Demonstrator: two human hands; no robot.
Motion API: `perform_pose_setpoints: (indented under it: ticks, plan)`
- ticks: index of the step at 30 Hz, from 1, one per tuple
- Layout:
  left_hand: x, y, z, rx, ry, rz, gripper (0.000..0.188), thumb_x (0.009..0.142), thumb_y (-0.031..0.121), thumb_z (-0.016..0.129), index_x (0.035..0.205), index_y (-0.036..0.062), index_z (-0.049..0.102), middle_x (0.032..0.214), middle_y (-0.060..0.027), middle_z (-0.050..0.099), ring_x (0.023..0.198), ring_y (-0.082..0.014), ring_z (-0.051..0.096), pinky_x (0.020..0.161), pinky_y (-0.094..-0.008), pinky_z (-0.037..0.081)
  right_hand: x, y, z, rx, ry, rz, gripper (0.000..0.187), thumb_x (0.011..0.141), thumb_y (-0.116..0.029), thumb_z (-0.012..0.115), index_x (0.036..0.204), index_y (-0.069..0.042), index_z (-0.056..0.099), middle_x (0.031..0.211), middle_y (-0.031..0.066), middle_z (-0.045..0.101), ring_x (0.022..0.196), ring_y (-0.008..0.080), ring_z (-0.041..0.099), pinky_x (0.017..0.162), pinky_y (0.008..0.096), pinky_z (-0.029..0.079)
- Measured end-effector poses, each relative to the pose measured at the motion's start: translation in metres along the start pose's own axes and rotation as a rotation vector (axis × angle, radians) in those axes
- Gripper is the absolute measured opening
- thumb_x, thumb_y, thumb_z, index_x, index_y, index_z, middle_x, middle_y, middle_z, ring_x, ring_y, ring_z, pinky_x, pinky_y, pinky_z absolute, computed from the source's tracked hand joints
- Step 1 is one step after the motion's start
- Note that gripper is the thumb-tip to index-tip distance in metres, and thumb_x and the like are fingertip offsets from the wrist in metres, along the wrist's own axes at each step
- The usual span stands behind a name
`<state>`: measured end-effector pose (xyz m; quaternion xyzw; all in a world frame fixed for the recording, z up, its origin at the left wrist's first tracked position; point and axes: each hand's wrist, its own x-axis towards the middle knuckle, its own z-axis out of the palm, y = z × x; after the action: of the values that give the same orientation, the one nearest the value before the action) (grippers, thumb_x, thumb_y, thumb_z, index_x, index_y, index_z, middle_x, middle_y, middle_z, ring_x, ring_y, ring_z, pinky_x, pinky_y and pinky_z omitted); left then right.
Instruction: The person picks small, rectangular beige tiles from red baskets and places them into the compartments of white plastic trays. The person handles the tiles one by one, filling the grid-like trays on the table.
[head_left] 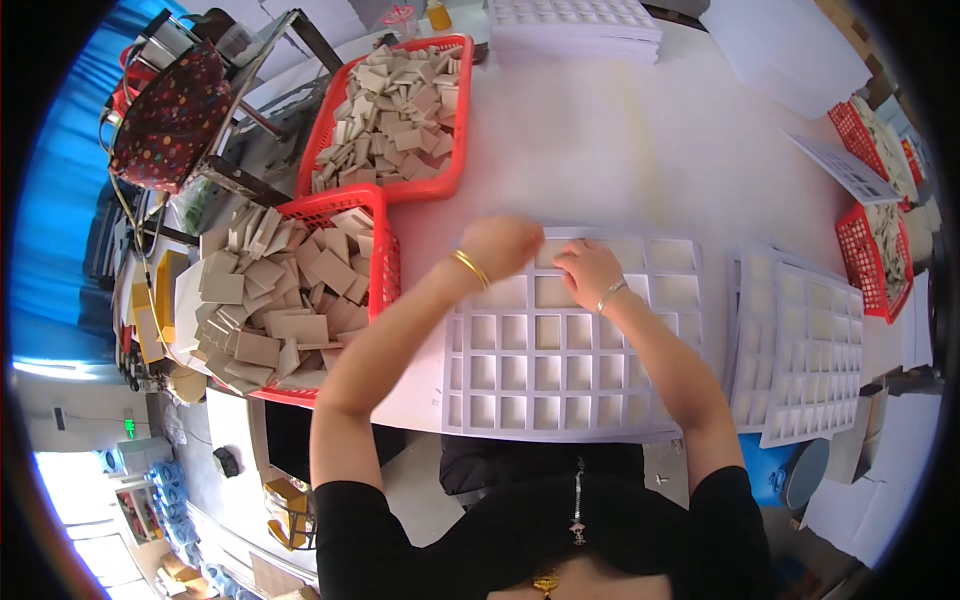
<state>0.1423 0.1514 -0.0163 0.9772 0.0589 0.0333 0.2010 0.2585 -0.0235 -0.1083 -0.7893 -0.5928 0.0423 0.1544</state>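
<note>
A white grid sheet (562,347) with rows of square and rectangular cutouts lies in front of me, on top of other sheets. My left hand (503,248), with a gold bangle at its wrist, is over the sheet's upper left part; motion smears its fingers. Close to its right, my right hand (590,272) has its fingers bent and drawn together, down at an upper cell. Whatever these fingers may hold is hidden. Two cells beneath the hands look darker beige than the pale ones around them.
Left of the sheet stands a red basket (385,250) heaped with flat beige square pieces (265,290). Behind it is a second red basket (462,120) of such pieces. More grid sheets (800,345) lie at the right, a stack (575,40) at the back, and smaller red baskets (868,262) far right.
</note>
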Motion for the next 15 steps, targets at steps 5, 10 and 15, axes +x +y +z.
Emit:
perform_pose_setpoints:
  ticks: [5,10,15]
  plan:
    - [0.041,-0.119,-0.049,0.142,0.322,-0.367,0.018,0.082,0.015,0.058,0.098,0.0114,0.065,0.086,-0.0123,0.067,0.087,-0.0299,0.065,0.075,-0.04,0.052,-0.003,-0.014,-0.004,-0.007,-0.013,0.068,0.02,0.077,-0.016,0.066,0.097,-0.015,0.064,0.107,0.002,0.057,0.103,0.0226,0.054,0.079,0.0409,0.045]
    - [0.046,-0.233,-0.066,0.295,0.208,-0.715,0.066,0.075,0.024,0.074,0.13,0.0093,0.041,0.133,-0.0201,0.046,0.114,-0.0378,0.053,0.094,-0.0431,0.047,-0.001,-0.018,-0.002,0.036,0.011,0.063,0.024,0.073,-0.017,0.069,0.097,-0.014,0.062,0.107,0.0025,0.056,0.101,0.022,0.055,0.076,0.0404,0.045]
    - [0.097,-0.241,-0.05,0.344,0.077,-0.787,0.094,0.067,0.04,0.079,0.142,0.0129,0.028,0.141,-0.0187,0.038,0.125,-0.0377,0.044,0.103,-0.0451,0.039,-0.006,-0.016,-0.01,0.05,0.038,0.076,0.028,0.072,-0.017,0.07,0.098,-0.014,0.06,0.108,0.002,0.055,0.1,0.0209,0.055,0.074,0.0401,0.044]
